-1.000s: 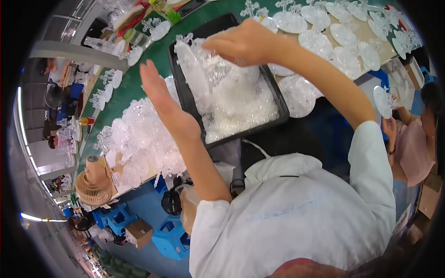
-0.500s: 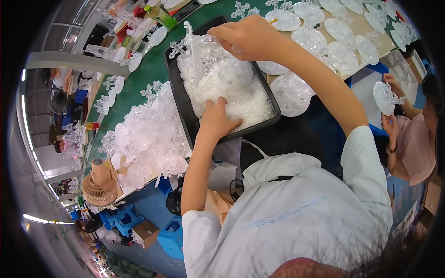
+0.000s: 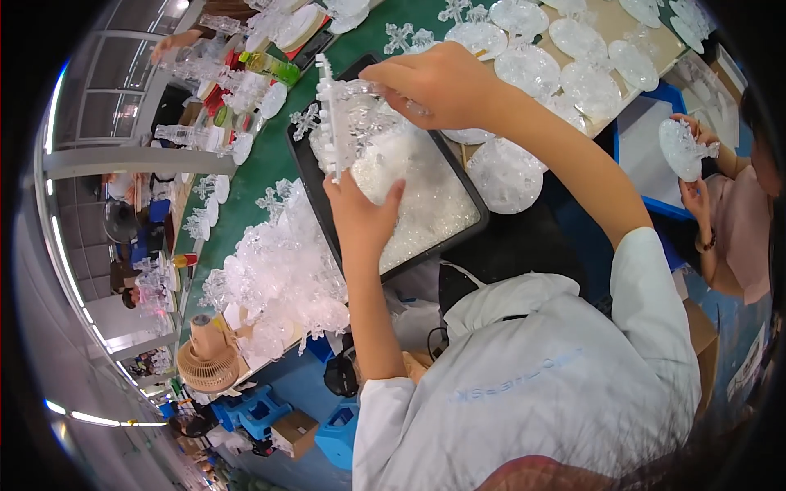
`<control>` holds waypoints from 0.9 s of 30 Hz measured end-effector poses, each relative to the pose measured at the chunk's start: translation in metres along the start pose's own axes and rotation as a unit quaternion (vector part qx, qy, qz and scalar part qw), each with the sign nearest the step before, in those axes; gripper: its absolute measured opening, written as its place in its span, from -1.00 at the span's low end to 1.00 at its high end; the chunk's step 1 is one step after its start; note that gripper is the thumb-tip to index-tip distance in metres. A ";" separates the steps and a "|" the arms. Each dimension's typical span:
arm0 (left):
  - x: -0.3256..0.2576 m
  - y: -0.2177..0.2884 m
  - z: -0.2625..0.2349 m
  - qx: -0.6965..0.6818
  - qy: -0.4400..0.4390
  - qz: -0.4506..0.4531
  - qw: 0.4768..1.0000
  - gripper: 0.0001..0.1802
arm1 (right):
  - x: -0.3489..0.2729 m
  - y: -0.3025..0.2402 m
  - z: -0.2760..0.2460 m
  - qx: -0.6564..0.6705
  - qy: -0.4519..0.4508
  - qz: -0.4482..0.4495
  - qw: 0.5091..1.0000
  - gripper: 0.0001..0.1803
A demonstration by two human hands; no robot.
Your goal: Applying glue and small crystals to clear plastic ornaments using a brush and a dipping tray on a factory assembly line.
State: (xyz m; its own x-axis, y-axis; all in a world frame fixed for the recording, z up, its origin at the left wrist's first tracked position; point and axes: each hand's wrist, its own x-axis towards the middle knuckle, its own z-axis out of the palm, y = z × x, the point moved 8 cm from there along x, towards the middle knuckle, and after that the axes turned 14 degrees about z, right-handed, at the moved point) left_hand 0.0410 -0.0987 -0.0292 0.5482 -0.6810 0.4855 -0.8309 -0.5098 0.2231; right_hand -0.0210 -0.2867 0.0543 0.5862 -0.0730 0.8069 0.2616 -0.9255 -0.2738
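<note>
Left hand (image 3: 360, 214) is palm-down with fingers cupped, forearm running straight up from the lower edge. Right arm reaches across from the right, right hand (image 3: 438, 82) curled, fingertips pinched together.

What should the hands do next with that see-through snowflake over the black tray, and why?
Probably lift the clear snowflake piece a little and let the loose bits drop off. The right hand pinches its top, the left hand sits under it scooping white granules, and the piece hangs upright right above the black tray, so spills would land inside.
</note>
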 end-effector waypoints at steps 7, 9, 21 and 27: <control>0.053 -0.065 0.047 0.042 -0.168 -0.094 0.980 -0.35 | 0.009 -0.012 0.011 0.009 0.007 0.007 1.000 -0.74; 0.062 -0.086 0.061 -0.004 -0.160 -0.048 0.986 -0.42 | 0.007 -0.013 0.013 -0.001 -0.003 0.015 1.000 -0.75; 0.063 -0.020 0.068 -0.282 -0.269 0.174 0.904 -0.81 | 0.004 -0.009 -0.005 0.023 -0.003 0.044 0.999 -0.76; 0.060 0.009 0.062 -0.281 -0.353 0.213 0.866 -0.78 | 0.003 -0.007 0.000 0.020 -0.008 0.050 0.999 -0.76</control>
State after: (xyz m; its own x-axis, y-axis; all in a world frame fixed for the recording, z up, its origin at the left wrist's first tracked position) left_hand 0.0725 -0.1768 -0.0505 -0.0638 -0.9975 0.0304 -0.7789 0.0688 0.6234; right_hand -0.0203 -0.2807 0.0586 0.6227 -0.1578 0.7664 0.2319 -0.8983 -0.3733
